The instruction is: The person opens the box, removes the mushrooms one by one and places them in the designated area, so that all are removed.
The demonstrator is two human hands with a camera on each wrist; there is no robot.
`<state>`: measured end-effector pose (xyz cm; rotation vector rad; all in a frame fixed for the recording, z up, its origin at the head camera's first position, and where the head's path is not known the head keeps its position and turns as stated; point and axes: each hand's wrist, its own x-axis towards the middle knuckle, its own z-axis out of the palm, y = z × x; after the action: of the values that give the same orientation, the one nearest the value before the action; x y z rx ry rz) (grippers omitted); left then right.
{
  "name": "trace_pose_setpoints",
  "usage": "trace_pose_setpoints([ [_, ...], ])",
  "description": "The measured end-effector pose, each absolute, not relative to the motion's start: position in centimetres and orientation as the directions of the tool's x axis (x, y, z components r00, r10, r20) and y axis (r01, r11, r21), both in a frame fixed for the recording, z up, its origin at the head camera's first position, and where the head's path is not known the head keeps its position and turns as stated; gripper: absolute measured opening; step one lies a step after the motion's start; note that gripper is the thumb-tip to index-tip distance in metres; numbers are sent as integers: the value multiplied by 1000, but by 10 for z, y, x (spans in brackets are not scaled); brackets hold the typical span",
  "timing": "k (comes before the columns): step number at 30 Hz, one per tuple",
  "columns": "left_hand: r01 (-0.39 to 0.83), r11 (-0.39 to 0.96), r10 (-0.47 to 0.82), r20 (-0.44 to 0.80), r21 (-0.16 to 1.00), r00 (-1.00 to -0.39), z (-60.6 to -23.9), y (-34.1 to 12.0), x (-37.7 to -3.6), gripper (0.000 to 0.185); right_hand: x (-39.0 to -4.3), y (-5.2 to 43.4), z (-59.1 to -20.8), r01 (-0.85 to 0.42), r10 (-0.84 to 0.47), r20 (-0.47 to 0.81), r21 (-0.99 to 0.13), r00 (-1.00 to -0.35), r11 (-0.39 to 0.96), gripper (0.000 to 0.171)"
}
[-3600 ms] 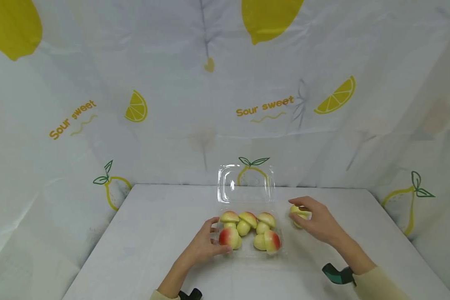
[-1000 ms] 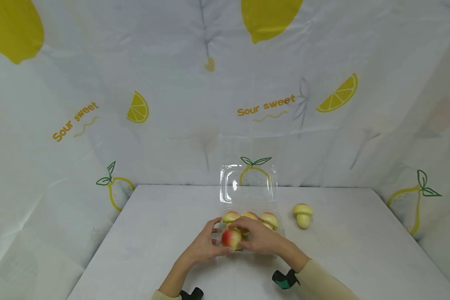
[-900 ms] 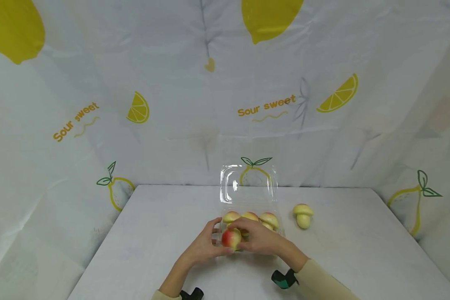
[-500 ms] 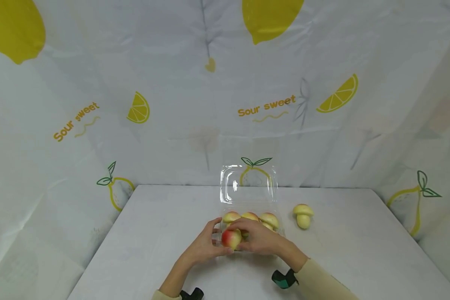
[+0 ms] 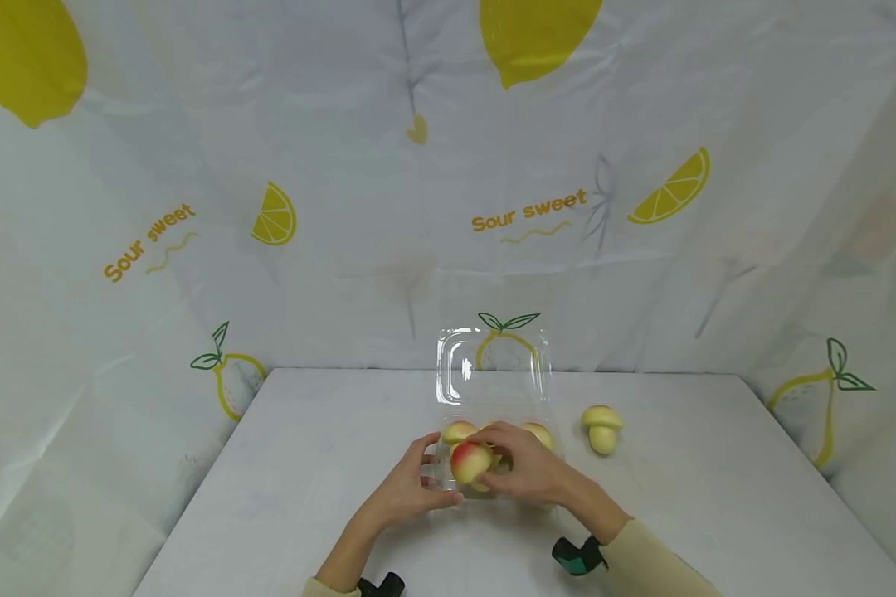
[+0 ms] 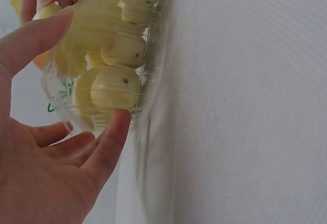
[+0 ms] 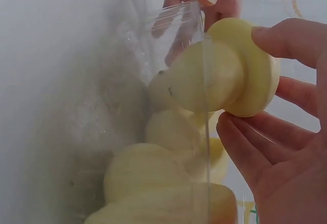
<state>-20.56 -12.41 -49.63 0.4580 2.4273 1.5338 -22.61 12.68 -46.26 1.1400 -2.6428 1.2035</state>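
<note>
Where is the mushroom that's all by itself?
In the head view, the lone mushroom stands on the white table, right of the clear box, beyond the hands.

In the head view the right hand [image 5: 530,473] covers the near right part of the clear box [image 5: 493,390], so the toy mushrooms [image 5: 459,431] lying there cannot be counted. Both forearms are cut off by the bottom edge. In the left wrist view the surface [image 6: 245,106] is blurred, and the left hand [image 6: 46,178] runs off the bottom and left edges.
</note>
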Motion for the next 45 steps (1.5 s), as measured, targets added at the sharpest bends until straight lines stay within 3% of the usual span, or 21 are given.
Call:
trace_pose_setpoints([
  [9,139,392,386,-26,909,-922,-496,-125,-206,99,-225,139,-457,-636,-579,376,-689,-724,348,39],
  [19,149,412,383,-23,899,-923,-497,-124,-207,99,-221,158,-449,-661,-535,436,-661,-723,354,42],
  [32,151,418,373,-17,896,-928,-499,-123,-206,99,-213,182,-438,-552,-458,379,-763,-804,336,37],
  [45,134,422,364,-32,896,-931,-497,-123,-205,99,-205,204,-425,-662,-467,506,-698,-726,273,38],
])
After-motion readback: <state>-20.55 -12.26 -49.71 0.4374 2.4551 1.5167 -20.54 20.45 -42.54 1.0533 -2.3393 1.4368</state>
